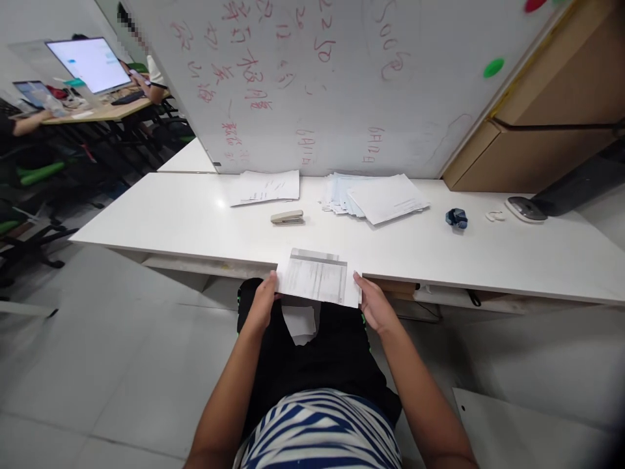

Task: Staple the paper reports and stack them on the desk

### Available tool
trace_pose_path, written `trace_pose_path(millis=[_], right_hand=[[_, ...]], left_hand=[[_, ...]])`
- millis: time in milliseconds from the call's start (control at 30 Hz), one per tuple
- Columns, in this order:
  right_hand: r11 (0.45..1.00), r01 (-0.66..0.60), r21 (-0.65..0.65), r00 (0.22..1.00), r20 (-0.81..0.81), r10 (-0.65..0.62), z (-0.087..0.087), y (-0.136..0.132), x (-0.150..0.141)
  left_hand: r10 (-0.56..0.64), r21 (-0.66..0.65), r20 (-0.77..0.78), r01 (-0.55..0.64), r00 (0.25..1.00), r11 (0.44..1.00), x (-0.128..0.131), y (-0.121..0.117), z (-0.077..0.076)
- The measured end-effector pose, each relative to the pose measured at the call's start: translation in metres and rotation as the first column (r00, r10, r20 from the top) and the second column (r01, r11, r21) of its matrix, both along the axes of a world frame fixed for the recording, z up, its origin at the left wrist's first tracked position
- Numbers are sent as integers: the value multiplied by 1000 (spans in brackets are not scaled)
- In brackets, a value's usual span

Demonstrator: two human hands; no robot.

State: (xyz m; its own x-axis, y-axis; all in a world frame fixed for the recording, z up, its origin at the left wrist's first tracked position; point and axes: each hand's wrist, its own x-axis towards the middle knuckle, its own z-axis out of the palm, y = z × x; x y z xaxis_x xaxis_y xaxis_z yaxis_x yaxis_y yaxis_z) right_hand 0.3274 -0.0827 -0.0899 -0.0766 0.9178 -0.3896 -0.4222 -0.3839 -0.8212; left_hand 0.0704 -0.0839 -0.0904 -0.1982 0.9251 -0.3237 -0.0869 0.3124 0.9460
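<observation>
Between my two hands is a printed sheet of paper [317, 277] with grey bands and small text, held at the table's front edge above my lap. My left hand [264, 298] pinches its left side, thumb on top. On the opposite side my right hand [375, 303] grips the right edge the same way. Whether it is one sheet or a few together I cannot tell. Beyond the paper lies a beige stapler [287, 217]. Behind that are a small stack of papers [268, 187] at left and a larger, fanned pile of papers [385, 197] at right.
A whiteboard [312, 85] with red writing stands along the back of the white table [195, 218]. To the right are a dark blue object [456, 219], small white pieces [495, 216] and cardboard boxes [527, 156]. People sit near a monitor [88, 64] at far left.
</observation>
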Motion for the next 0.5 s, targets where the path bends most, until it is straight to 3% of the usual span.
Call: trace_pose_path(millis=[67, 167, 333, 400, 500], right_hand=[[1000, -20, 0, 999, 29, 20, 0, 4, -3], [997, -7, 81, 981, 196, -9, -3, 0, 1], [961, -158, 229, 814, 581, -4, 10, -14, 18], [941, -208, 268, 773, 635, -10, 25, -14, 23], [917, -196, 348, 753, 652, -87, 48, -1, 26]], left_hand=[[-132, -6, 70, 133, 989, 991, 3, 1, 4], [-234, -3, 40, 234, 972, 972, 6, 0, 13], [-477, -38, -41, 475, 878, 879, 3, -3, 25], [-477, 2, -57, 478, 877, 879, 4, 2, 38], [-388, 163, -123, 404, 914, 900, 7, 19, 67]])
